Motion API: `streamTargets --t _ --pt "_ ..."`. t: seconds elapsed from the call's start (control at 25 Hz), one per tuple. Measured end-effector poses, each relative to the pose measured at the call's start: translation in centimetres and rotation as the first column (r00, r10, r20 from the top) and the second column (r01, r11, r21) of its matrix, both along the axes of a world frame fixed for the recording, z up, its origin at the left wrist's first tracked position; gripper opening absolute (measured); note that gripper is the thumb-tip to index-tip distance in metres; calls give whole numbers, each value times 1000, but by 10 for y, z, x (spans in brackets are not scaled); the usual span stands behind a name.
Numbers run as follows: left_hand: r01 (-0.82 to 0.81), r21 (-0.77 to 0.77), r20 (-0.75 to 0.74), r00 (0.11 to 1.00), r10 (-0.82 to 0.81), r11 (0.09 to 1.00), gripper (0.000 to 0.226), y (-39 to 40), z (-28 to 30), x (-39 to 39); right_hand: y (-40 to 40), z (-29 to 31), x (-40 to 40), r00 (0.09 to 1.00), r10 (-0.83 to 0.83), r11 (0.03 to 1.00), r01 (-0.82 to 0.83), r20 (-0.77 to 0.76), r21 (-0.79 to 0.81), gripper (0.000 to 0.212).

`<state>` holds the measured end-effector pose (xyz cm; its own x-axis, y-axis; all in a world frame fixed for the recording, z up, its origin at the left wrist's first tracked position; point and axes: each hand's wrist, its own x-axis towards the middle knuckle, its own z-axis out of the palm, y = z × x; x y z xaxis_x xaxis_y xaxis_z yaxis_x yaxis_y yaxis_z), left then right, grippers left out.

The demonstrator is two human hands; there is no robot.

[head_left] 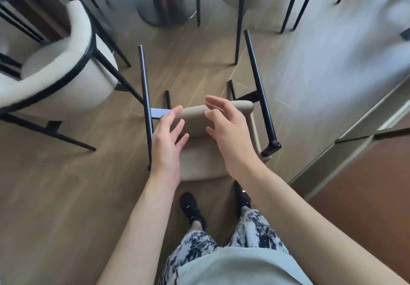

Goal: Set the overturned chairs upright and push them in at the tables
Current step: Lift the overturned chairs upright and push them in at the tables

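Both hands, left and right, reach forward, fingers spread, empty, over the overturned beige upholstered black-legged chair.

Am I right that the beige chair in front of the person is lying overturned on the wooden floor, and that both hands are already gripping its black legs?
Not quite. In the head view the overturned chair does lie on the floor, but the left hand and right hand are open above its beige cushion, gripping nothing yet.
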<state>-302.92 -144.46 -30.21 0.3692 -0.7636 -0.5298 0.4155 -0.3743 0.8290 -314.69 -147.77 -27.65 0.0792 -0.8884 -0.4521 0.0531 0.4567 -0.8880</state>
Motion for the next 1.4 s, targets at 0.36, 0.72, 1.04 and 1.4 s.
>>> streamTargets --t 0.36,0.72,1.04,1.4 --pt "64 -60 -395 915 -82 996 50 7 -106 -12 19 -77 -13 917 -373 913 337 138 228 25" --pt "-14 128 -521 850 79 992 63 25 -242 -38 35 -237 -23 833 -532 749 380 150 542 21" --pt "53 125 -525 851 20 991 71 4 -313 -49 14 -317 -41 784 -596 685 384 173 620 32" --pt "187 359 -533 845 37 914 69 40 -466 -47 56 -476 -33 723 -691 524 483 18 702 42"
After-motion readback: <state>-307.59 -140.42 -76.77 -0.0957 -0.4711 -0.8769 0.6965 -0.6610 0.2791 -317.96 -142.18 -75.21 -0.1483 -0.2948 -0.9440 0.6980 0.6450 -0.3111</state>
